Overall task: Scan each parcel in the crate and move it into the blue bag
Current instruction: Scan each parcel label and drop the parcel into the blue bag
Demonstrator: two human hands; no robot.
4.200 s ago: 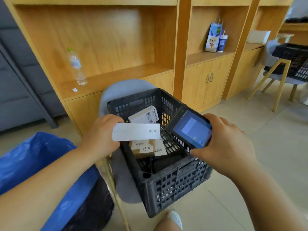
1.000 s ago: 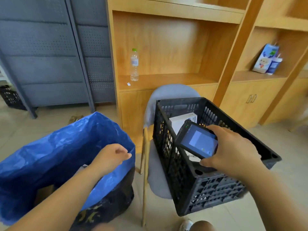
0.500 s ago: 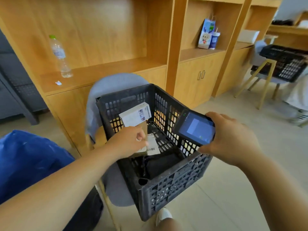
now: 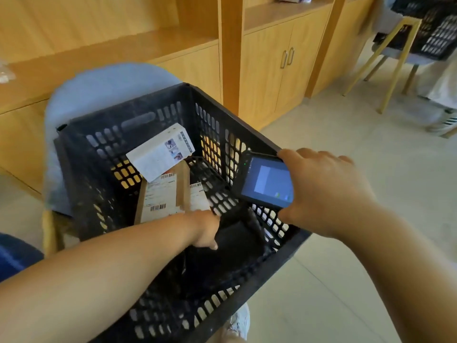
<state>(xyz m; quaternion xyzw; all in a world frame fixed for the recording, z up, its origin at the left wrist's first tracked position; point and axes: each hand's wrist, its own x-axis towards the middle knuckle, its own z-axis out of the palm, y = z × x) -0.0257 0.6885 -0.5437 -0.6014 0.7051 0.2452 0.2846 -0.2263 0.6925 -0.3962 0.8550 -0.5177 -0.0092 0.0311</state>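
Since half a second back: your left grip (image 4: pixel 205 229) has dropped from the labelled cartons to the near corner of the crate (image 4: pixel 138 108), and the view has tipped down and closer.

Left grip: lies on the black parcel (image 4: pixel 232 246), thumb against its upper edge. The fingers are hidden behind the hand, so you cannot tell whether it has closed on the parcel or only touches it.

Right grip: wrapped round the scanner (image 4: pixel 267 181), thumb at the lower corner and fingers over the far edge. The screen is lit and faces you. It is held over the crate's right-hand wall, apart from the left grip.

Inside the crate: the black parcel sits low at the near end. Just beyond the left wrist lies a brown parcel (image 4: pixel 183 184) with a white barcode label on top. A white box (image 4: pixel 160 153) leans tilted against the far wall, its lower corner over the brown parcel.

Round about: the crate stands on a grey-blue chair (image 4: pixel 103 85). The blue bag (image 4: pixel 14 256) shows only as a sliver at the left edge, under your left forearm. Wooden cabinets (image 4: pixel 279 60) stand behind.
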